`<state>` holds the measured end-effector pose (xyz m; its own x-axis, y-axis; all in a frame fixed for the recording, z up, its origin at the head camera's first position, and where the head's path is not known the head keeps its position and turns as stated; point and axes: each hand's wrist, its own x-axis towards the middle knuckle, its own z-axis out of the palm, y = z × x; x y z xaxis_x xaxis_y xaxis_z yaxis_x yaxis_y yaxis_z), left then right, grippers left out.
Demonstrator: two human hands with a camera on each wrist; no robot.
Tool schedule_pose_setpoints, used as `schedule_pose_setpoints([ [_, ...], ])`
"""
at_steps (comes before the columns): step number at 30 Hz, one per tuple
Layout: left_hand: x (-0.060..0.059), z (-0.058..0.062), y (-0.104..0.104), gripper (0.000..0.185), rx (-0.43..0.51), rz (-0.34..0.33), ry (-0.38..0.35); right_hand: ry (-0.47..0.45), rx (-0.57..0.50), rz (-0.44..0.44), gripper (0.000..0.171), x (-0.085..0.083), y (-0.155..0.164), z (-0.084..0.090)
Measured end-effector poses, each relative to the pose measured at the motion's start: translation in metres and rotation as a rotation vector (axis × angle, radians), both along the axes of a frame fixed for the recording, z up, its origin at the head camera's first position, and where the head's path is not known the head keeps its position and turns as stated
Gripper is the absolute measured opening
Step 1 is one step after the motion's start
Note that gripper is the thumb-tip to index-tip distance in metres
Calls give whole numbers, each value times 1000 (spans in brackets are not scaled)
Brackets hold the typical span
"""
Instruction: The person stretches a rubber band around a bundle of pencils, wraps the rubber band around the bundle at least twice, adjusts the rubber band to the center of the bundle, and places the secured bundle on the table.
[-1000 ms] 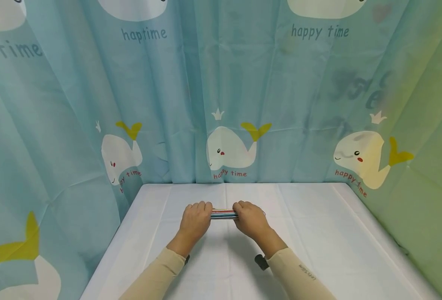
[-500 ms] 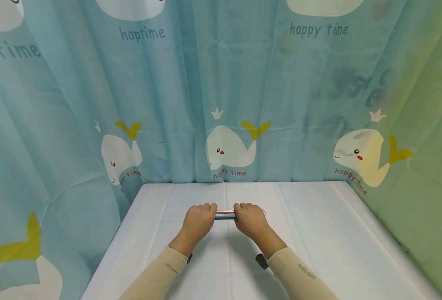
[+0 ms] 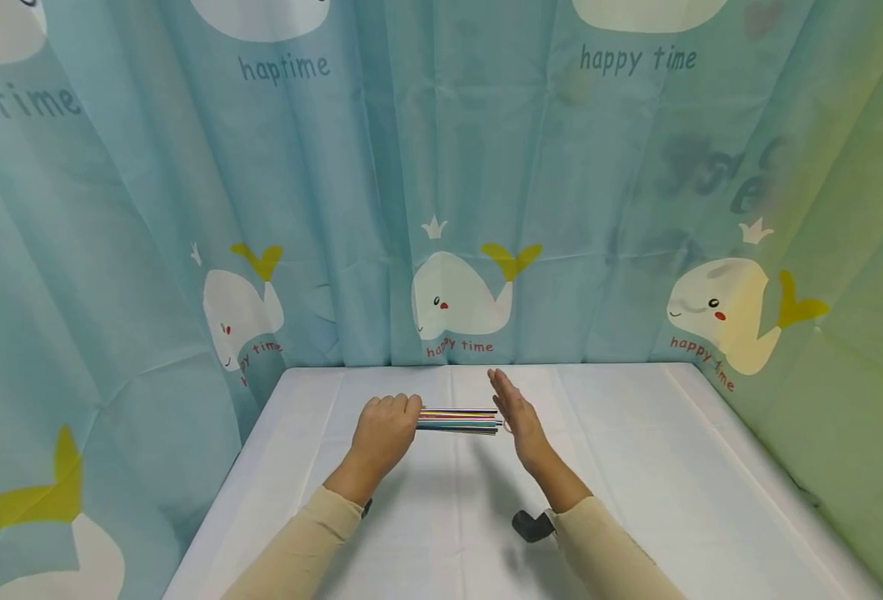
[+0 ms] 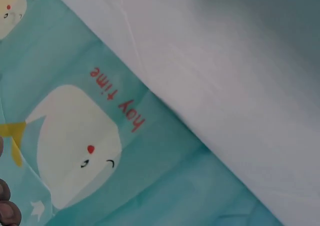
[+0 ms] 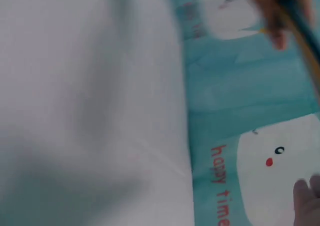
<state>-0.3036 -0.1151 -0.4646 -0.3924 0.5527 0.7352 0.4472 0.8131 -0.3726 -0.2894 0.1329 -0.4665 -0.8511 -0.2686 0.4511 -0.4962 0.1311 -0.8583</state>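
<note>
Sticks (image 3: 458, 420), a thin coloured bundle, lay level above the table (image 3: 636, 467) near its far edge, long axis running left to right. The left hand (image 3: 383, 427) gripped one end; the right hand (image 3: 515, 410), fingers straight, stood flat against the other end.

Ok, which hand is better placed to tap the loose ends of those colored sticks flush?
Right. The right hand stands open, palm flat at the free ends of the colored sticks, while the left hand grips their other end.
</note>
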Motion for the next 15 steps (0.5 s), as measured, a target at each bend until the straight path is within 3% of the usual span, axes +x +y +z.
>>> schedule_pose_setpoints([
  [2,1,2,1,11,7,-10,-2,-86,-170,67,63,-2,0,2],
  [3,1,2,2,10,9,-14,-3,-117,-204,79,66,-2,-1,3],
  [8,2,3,6,11,11,-11,8,-201,-317,109,71,-2,-7,7],
  [15,4,4,12,12,20,-6,16,-211,-391,102,73,-1,-13,11],
])
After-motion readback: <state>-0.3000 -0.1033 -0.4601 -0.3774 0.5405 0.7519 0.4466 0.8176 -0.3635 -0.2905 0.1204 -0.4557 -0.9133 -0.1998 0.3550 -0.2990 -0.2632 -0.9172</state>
